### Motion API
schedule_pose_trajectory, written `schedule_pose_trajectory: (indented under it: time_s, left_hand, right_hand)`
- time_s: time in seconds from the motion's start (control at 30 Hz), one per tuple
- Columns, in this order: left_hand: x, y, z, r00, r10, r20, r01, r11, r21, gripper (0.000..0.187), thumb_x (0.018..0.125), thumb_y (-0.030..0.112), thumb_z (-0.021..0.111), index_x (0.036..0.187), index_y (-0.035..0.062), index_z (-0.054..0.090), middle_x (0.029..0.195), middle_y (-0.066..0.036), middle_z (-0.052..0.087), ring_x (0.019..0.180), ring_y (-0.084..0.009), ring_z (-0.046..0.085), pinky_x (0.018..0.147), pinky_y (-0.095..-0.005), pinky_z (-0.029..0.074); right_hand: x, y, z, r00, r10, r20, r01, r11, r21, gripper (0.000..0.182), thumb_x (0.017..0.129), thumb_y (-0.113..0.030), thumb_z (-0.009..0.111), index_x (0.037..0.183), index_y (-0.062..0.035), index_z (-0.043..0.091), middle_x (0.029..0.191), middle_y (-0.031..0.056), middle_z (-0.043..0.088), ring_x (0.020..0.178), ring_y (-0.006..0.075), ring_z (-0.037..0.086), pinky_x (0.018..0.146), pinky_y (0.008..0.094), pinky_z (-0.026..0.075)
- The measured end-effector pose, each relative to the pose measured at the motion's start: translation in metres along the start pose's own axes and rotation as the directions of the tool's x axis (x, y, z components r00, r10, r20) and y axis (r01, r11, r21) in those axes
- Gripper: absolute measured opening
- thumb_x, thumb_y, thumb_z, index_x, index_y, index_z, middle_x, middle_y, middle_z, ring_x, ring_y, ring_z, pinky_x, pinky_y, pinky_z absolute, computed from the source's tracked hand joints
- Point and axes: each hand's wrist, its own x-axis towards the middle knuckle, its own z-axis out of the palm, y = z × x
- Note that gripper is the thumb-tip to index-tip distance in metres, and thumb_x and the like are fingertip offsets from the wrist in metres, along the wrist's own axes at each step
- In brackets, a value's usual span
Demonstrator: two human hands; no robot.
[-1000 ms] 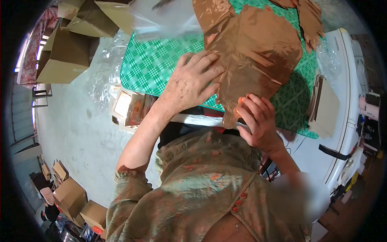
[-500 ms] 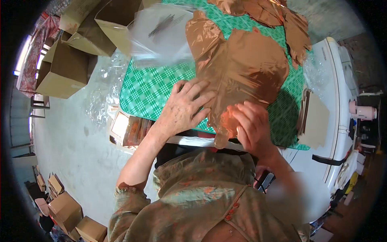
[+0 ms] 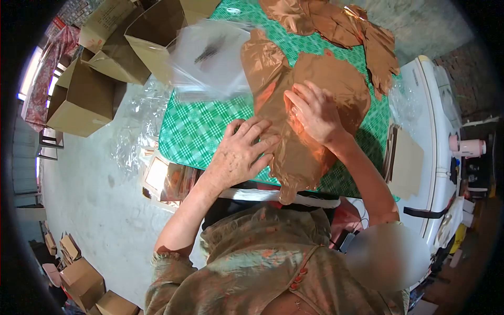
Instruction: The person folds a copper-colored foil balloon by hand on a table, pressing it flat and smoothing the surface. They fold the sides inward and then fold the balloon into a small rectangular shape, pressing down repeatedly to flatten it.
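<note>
Table (image 3: 184,131): green-checked, film overlapping its 6 o'clock edge
Copper film (image 3: 336,73): long axis 12-to-6 o'clock
Right hand (image 3: 315,113): bent over film's middle; grip unclear
Left hand (image 3: 244,149): fingers spread, tips on film's 9 o'clock edge

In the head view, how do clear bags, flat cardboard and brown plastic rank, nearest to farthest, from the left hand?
From the left hand:
1. Brown plastic: partly beneath it.
2. Clear bags: ahead, slightly left.
3. Flat cardboard: off to the right.

Left hand (image 3: 237,153) palm-down and loosely splayed, right hand (image 3: 314,113) farther forward, close-fingered, slightly curled.
</note>
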Motion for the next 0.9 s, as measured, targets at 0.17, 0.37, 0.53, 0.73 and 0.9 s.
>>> schedule_pose_trajectory:
  time_s: [0.17, 0.37, 0.53, 0.73, 0.9]
  left_hand:
    - [0.001, 0.001, -0.001, 1.0, -0.006, 0.006, 0.006, 1.0, -0.007, 0.044, 0.092, 0.028, 0.075, 0.135, 0.0159, 0.072, 0.146, -0.013, 0.06, 0.141, -0.0317, 0.052, 0.118, -0.0513, 0.037]
    - [0.002, 0.001, -0.002, 1.0, -0.015, 0.014, 0.015, 1.0, -0.011, 0.045, 0.093, 0.028, 0.075, 0.136, 0.0157, 0.072, 0.146, -0.013, 0.06, 0.142, -0.0318, 0.052, 0.119, -0.0513, 0.036]
    - [0.002, 0.001, -0.002, 1.0, -0.011, 0.023, 0.011, 1.0, -0.008, 0.046, 0.093, 0.029, 0.075, 0.137, 0.0167, 0.071, 0.146, -0.013, 0.059, 0.142, -0.0318, 0.051, 0.119, -0.0514, 0.036]
    - [0.002, -0.001, -0.002, 0.999, -0.016, 0.036, 0.015, 1.0, 0.007, 0.046, 0.094, 0.03, 0.074, 0.138, 0.0181, 0.071, 0.147, -0.012, 0.058, 0.142, -0.0313, 0.05, 0.119, -0.0516, 0.036]
    - [0.002, 0.001, -0.002, 1.0, -0.009, 0.022, 0.009, 1.0, 0.007, 0.045, 0.094, 0.03, 0.074, 0.137, 0.017, 0.071, 0.146, -0.012, 0.059, 0.141, -0.031, 0.051, 0.118, -0.0515, 0.036]
  right_hand:
    - [-0.002, 0.005, 0.005, 1.0, 0.002, 0.018, -0.001, 1.0, -0.031, 0.044, 0.092, -0.025, 0.076, 0.133, -0.0152, 0.069, 0.137, 0.0044, 0.063, 0.136, 0.0263, 0.054, 0.104, 0.044, 0.041]
    - [0.001, 0.003, 0.005, 1.0, 0.014, 0.008, -0.014, 0.999, -0.049, 0.046, 0.09, -0.025, 0.077, 0.134, -0.0147, 0.068, 0.137, 0.0044, 0.063, 0.135, 0.026, 0.054, 0.103, 0.0436, 0.042]
    - [0.007, 0.005, 0.002, 0.999, 0.032, -0.005, -0.032, 0.999, -0.039, 0.046, 0.089, -0.024, 0.078, 0.133, -0.0139, 0.067, 0.134, 0.0049, 0.063, 0.13, 0.0257, 0.057, 0.101, 0.0444, 0.044]
    - [0.01, 0.008, -0.001, 0.997, 0.06, 0.053, -0.06, 0.998, -0.005, 0.045, 0.091, -0.024, 0.077, 0.134, -0.0126, 0.066, 0.135, 0.0067, 0.063, 0.128, 0.0277, 0.059, 0.099, 0.0466, 0.047]
    - [0.008, 0.009, 0.003, 0.996, 0.079, 0.047, -0.079, 0.997, 0.019, 0.048, 0.093, -0.025, 0.077, 0.138, -0.0133, 0.065, 0.138, 0.0071, 0.062, 0.13, 0.0282, 0.057, 0.102, 0.0466, 0.045]
